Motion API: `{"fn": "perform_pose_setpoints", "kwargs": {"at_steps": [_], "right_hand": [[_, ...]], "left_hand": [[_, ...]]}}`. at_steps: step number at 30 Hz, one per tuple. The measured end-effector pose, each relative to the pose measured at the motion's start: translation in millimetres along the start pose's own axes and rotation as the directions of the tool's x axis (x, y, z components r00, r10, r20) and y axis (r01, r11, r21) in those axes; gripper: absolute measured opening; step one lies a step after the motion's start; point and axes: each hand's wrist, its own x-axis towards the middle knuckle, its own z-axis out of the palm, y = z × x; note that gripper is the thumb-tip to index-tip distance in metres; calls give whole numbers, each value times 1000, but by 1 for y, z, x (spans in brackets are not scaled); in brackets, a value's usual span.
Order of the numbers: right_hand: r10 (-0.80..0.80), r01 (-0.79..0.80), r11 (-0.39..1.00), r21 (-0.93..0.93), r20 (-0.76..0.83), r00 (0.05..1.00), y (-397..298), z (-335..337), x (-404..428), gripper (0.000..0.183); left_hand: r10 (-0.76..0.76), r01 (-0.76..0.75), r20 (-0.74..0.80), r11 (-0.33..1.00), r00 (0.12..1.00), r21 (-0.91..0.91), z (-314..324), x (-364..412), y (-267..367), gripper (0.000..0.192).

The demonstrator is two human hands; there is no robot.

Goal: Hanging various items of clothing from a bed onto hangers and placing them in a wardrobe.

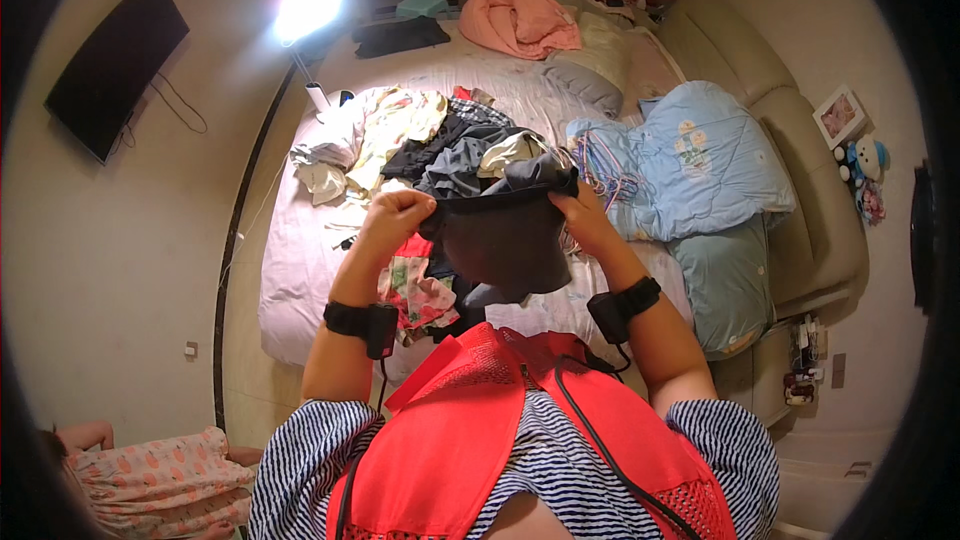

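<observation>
A dark garment [502, 244] with a black waistband hangs stretched between my two hands above the bed. My left hand [397, 217] pinches one end of the band. At the other end, my right hand [585, 214] has the band between thumb and fingers. Right behind the garment lies a heap of mixed clothes [442, 139], partly hidden by it. Below my left hand is a red, green and white patterned cloth [420, 292]. Several coloured clothes hangers [604, 165] lie just beyond my right hand.
The bed [300, 292] bears a blue quilt [712, 157] at the right and a pink blanket [517, 19] at the far end. A lit lamp [311, 11] stands at the bed's left edge. Another person in a patterned garment [165, 476] is at the lower left.
</observation>
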Motion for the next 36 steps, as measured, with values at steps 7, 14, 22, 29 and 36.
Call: {"fn": "perform_pose_setpoints", "kwargs": {"at_steps": [7,14,22,29,36], "right_hand": [[-181,209,834,-510,104,978,-17,7,-7,28],[231,91,925,-368,739,633,-36,24,-6,21],[-185,254,962,-96,452,873,-69,70,32,56],[-134,280,811,-513,302,944,-89,74,24,35],[-256,270,731,-626,114,960,-104,90,19,37]], "left_hand": [[466,-396,-142,849,873,349,-15,-6,32,13],[635,-577,-69,737,769,351,-5,1,48,10],[533,-553,313,833,786,-30,23,-5,54,7],[539,-540,-34,841,842,-48,40,-7,26,32],[481,-433,-85,842,873,321,60,-15,13,48]]}}
